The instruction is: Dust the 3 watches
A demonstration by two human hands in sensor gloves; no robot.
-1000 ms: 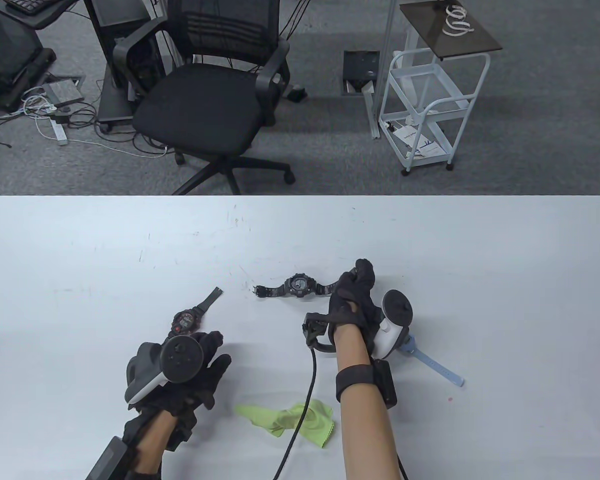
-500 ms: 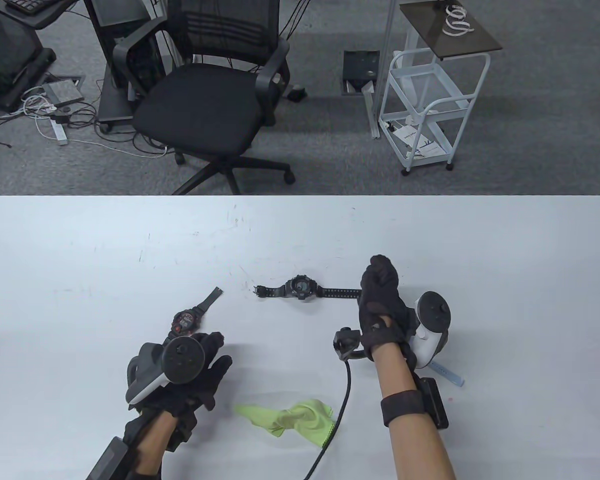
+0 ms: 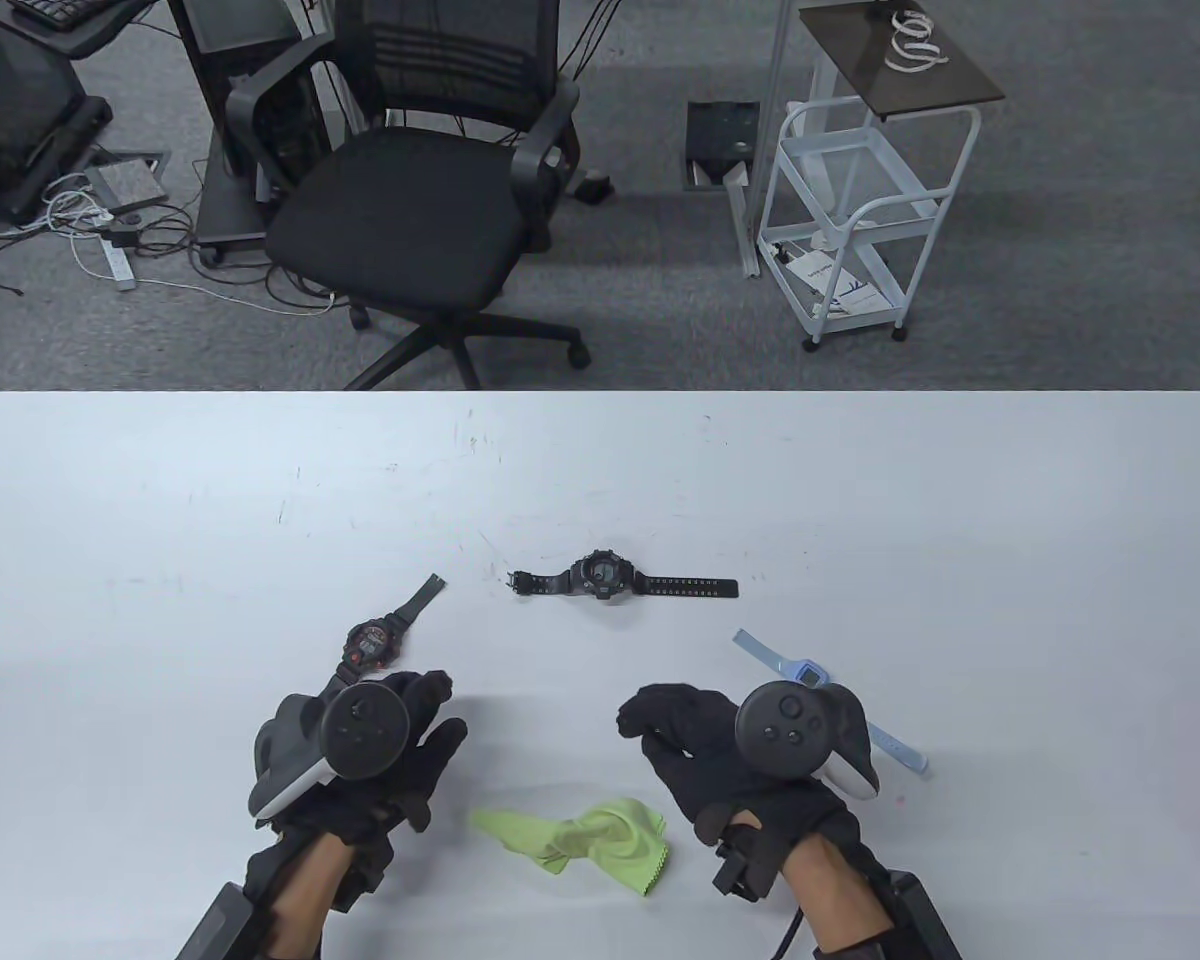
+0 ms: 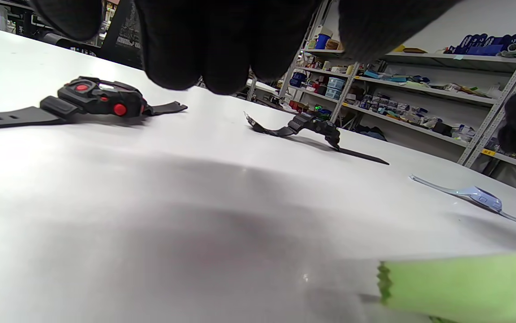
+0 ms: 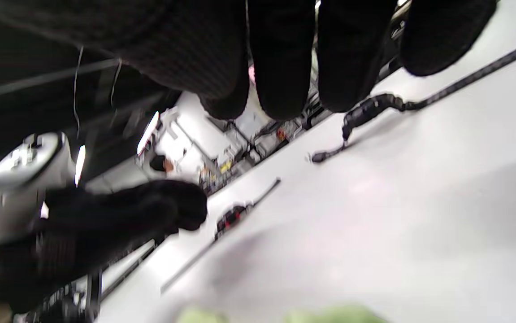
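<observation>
cloth [image 3: 585, 835]: crumpled at near table edge, between the hands; soft, light, pinch a raised fold.
watches: red-black [image 3: 372, 643], black [image 3: 600, 576], blue [image 3: 810, 672] at mid table; stiff cases, floppy straps.
left hand [image 3: 360, 760]: relaxed, empty.
right hand [image 3: 730, 765]: loosely curled, empty.

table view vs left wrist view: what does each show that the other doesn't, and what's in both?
Only the table view: both hands whole, left hand and right hand, neither holding anything; the office chair and white cart past the table.

Only the left wrist view: stocked shelving behind the table, seen from low over its surface.

Both: the red-accented black watch, the black watch, the light blue watch and the green cloth.
</observation>
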